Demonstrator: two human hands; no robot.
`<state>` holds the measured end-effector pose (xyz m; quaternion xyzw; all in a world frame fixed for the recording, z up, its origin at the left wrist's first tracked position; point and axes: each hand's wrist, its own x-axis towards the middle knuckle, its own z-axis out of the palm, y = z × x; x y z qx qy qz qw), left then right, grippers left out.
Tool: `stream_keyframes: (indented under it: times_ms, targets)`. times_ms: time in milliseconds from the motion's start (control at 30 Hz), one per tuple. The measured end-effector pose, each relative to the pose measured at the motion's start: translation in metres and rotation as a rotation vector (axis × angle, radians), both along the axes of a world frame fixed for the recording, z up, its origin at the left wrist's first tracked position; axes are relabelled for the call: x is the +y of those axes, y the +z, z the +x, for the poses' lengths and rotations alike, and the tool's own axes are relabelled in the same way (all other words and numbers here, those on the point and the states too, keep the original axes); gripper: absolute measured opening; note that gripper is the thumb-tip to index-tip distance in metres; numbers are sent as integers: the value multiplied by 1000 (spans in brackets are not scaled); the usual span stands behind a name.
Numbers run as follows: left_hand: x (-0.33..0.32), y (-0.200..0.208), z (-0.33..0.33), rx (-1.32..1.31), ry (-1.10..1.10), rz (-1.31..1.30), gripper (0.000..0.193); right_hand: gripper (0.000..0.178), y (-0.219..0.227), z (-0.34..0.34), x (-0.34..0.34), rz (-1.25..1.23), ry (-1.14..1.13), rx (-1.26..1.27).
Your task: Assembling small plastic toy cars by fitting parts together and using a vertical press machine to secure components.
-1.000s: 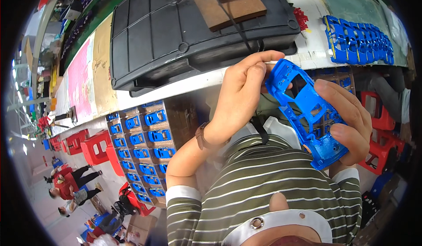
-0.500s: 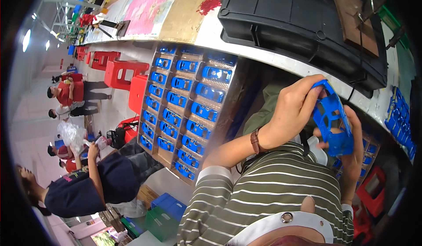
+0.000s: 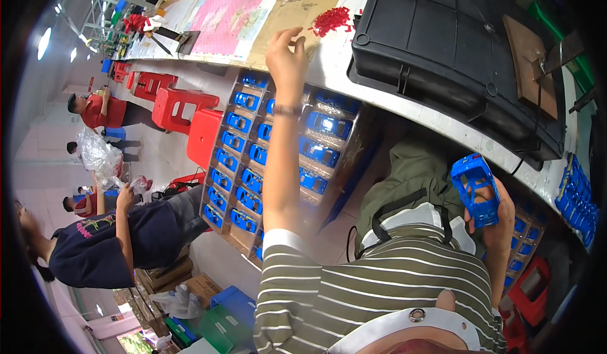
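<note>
**Left hand leaves the car shell and reaches to the red parts**

The left hand [image 3: 288, 56] has let go of the blue toy car shell [image 3: 475, 189]. It is now stretched far over the worktop [image 3: 404, 104], its grip open and empty, near the pile of small red parts [image 3: 332, 20]. The right hand [image 3: 496, 218] alone holds the shell, fingers closed around it, near the body. A black tray [image 3: 442, 44] lies to the right of the pile. Racks of blue shells [image 3: 278, 145] stand below.
</note>
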<state>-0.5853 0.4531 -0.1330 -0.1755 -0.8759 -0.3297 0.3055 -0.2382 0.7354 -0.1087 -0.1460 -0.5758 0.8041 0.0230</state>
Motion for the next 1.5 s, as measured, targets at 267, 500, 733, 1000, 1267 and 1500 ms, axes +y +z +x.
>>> stream_keyframes:
  times_ms: [267,500,733,1000,1267,1500]
  targets:
    - [1,-30,-67,-116,20,-201,14,81,4,-1,4,40,-52,11]
    - [-2,3,-43,-524,-426,812,14,82,1,-7,9,57,-55,31]
    - [32,68,67,-917,-1060,1404,15,87,-1,-7,11,58,-53,63]
    - [68,69,126,-1050,-1217,1392,13,79,8,1,14,-10,5,164]
    - [100,68,145,-1162,-1248,1391,11,74,8,11,22,-29,-13,241]
    - [121,65,158,-1192,-1273,1313,8,75,12,13,26,-23,-7,237]
